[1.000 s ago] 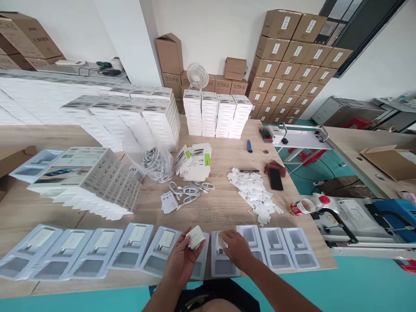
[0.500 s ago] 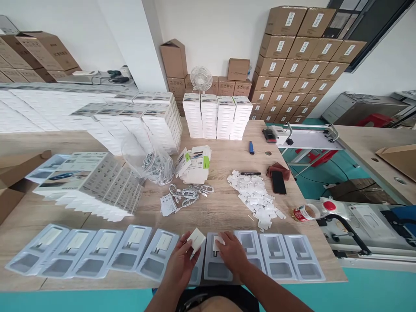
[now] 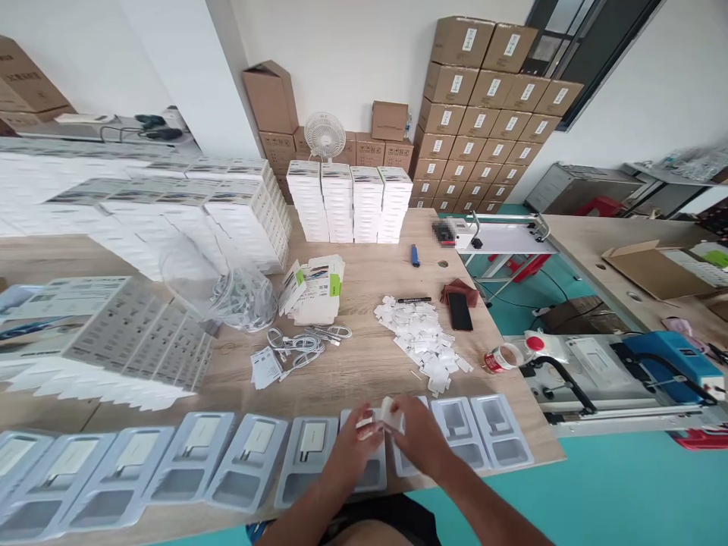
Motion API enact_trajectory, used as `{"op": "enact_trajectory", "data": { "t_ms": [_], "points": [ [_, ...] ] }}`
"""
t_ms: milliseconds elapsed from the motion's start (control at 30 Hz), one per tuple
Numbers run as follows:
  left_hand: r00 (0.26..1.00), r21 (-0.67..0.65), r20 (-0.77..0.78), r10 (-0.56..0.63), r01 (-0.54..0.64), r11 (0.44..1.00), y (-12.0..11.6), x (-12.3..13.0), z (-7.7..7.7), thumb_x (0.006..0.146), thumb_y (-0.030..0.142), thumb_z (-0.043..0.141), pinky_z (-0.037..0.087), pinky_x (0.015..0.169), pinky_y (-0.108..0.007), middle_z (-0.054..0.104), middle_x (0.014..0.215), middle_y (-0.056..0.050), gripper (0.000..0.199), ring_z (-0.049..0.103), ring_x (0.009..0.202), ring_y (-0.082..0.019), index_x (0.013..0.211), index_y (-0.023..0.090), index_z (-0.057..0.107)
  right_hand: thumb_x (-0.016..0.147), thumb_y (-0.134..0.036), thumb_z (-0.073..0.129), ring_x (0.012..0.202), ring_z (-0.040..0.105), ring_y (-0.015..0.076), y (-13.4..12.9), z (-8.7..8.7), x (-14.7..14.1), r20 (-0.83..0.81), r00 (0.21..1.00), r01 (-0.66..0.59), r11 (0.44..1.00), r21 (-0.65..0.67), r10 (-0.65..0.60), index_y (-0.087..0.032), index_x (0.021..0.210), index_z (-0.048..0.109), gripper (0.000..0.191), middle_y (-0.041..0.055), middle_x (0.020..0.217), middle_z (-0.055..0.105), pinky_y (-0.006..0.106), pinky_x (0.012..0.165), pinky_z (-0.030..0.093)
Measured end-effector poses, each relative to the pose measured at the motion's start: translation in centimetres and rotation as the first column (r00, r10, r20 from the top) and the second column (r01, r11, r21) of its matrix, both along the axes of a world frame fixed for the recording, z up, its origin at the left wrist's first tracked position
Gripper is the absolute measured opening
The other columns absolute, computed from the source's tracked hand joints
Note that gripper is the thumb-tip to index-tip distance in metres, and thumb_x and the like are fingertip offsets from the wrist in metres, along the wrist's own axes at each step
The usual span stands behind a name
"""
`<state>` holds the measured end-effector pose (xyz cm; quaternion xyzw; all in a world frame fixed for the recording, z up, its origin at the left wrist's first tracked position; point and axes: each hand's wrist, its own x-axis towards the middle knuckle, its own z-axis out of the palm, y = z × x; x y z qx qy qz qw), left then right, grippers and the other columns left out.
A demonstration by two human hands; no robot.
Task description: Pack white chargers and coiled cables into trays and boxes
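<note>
gripping a white block (image 3: 367,426) in the left hand (image 3: 346,449), pinching a white piece (image 3: 389,412) just right of it in the right hand (image 3: 419,434), over a plastic tray (image 3: 372,476).

Smooth plastic trays (image 3: 501,434), wood-grain tabletop (image 3: 341,371)

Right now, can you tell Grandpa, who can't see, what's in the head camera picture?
A person's left hand and right hand hold small white items close together above a row of pale trays on a wooden table. Beyond lie coiled cables, a pile of white pieces and a phone, then stacked white boxes.
</note>
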<state>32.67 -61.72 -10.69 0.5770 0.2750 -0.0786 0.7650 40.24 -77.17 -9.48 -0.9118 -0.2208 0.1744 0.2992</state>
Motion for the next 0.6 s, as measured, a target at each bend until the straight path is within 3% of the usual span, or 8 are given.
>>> {"op": "enact_trajectory", "data": {
  "t_ms": [67,133,233,300,333,500,567,600],
  "points": [
    [0.987,0.012,0.075,-0.144,0.144,0.990,-0.5,0.2,0.0,0.056,0.018,0.084,0.040,0.107,-0.048,0.070,0.109,-0.013,0.035,0.062,0.110,-0.033,0.089,0.024,0.074,0.070,-0.006,0.056,0.104,0.060,0.0259,-2.7,-0.7,1.3,-0.007,1.000,0.001,0.998,-0.058,-0.001,-0.023,0.099,0.058,0.034,0.0066,0.106,0.067,0.038,0.088,0.046],
    [0.925,0.057,0.173,-0.338,0.333,0.941,-1.1,0.2,0.0,0.046,0.010,0.085,0.022,0.117,-0.053,0.074,0.098,-0.010,0.034,0.061,0.112,-0.037,0.072,0.027,0.074,0.068,-0.003,0.055,0.108,0.060,0.0261,-4.6,-1.5,2.2,-0.007,0.999,-0.046,0.996,-0.078,0.046,-0.024,0.103,0.059,0.041,0.0067,0.112,0.068,0.038,0.091,0.047],
    [0.726,0.279,0.235,-0.646,0.587,0.760,-2.1,0.0,-0.7,0.045,0.004,0.081,0.004,0.117,-0.062,0.076,0.095,-0.007,0.036,0.059,0.116,-0.042,0.070,0.029,0.071,0.065,-0.002,0.058,0.107,0.062,0.0242,-5.1,-2.5,2.8,-0.005,0.987,-0.158,0.985,-0.069,0.158,-0.024,0.102,0.062,0.044,0.0047,0.111,0.070,0.035,0.090,0.049],
    [0.623,0.396,0.194,-0.758,0.657,0.642,-2.6,-0.1,-1.5,0.051,0.006,0.078,0.003,0.116,-0.065,0.075,0.094,-0.008,0.031,0.060,0.116,-0.042,0.070,0.028,0.069,0.064,-0.001,0.059,0.107,0.061,0.0236,-4.7,-3.1,3.0,0.009,0.978,-0.209,0.976,-0.065,0.210,-0.023,0.102,0.064,0.044,0.0041,0.109,0.070,0.034,0.091,0.049],
    [0.610,0.405,0.179,-0.772,0.670,0.623,-2.8,-0.1,-1.9,0.053,0.007,0.077,0.005,0.116,-0.064,0.074,0.090,-0.009,0.028,0.061,0.115,-0.041,0.069,0.028,0.069,0.065,-0.001,0.059,0.108,0.060,0.0233,-4.5,-3.4,3.1,0.019,0.974,-0.223,0.972,-0.066,0.225,-0.023,0.102,0.064,0.044,0.0040,0.109,0.070,0.034,0.093,0.048],
    [0.622,0.380,0.191,-0.759,0.666,0.642,-3.2,0.2,-2.9,0.051,0.009,0.079,0.007,0.116,-0.064,0.072,0.080,-0.006,0.027,0.063,0.109,-0.041,0.067,0.029,0.069,0.071,-0.005,0.063,0.118,0.054,0.0260,-5.2,-4.3,2.9,0.063,0.970,-0.226,0.968,-0.106,0.233,-0.023,0.103,0.067,0.037,0.0067,0.119,0.066,0.041,0.101,0.044],
    [0.636,0.347,0.159,-0.755,0.680,0.646,-2.5,-0.7,-2.5,0.057,0.015,0.082,0.015,0.116,-0.064,0.073,0.089,-0.006,0.025,0.060,0.115,-0.040,0.073,0.029,0.070,0.074,-0.008,0.065,0.122,0.051,0.0299,-4.6,-4.7,1.9,0.086,0.968,-0.225,0.968,-0.108,0.235,-0.023,0.100,0.069,0.031,0.0093,0.125,0.062,0.047,0.102,0.043],
    [0.677,0.305,0.131,-0.724,0.668,0.679,-1.7,-1.5,-2.2,0.064,0.021,0.082,0.024,0.114,-0.062,0.072,0.097,-0.007,0.021,0.059,0.118,-0.037,0.080,0.028,0.071,0.077,-0.012,0.066,0.122,0.051,0.0308,-3.7,-5.0,1.3,0.104,0.969,-0.216,0.972,-0.091,0.225,-0.024,0.101,0.069,0.027,0.0098,0.127,0.061,0.050,0.102,0.043]
  ]
}}
